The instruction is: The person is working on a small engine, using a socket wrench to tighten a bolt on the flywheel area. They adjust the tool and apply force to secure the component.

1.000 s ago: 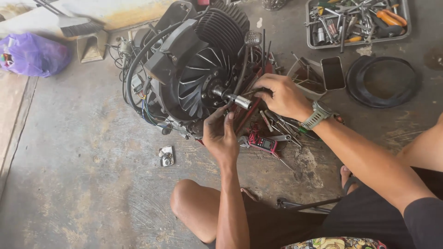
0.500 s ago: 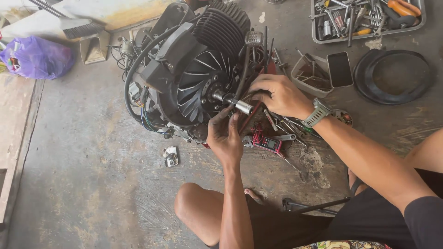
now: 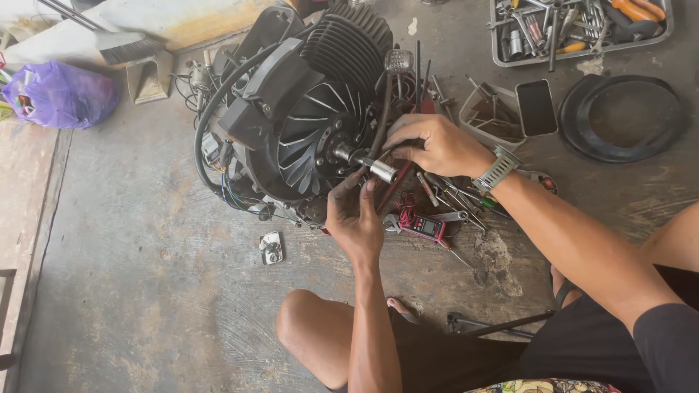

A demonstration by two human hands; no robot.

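Black finned engine (image 3: pixel 306 124), steel socket (image 3: pixel 381 170) gripped by both hands (image 3: pixel 393 182).

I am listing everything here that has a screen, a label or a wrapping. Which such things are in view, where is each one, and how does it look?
Phone: lies flat on the floor right of the engine, beside the grey tool tray; dark rectangular screen, blank.
Small meter: on the floor right of the left hand; red case, small pale display.
Plastic bag: far left on the floor; purple, bulging, knotted.
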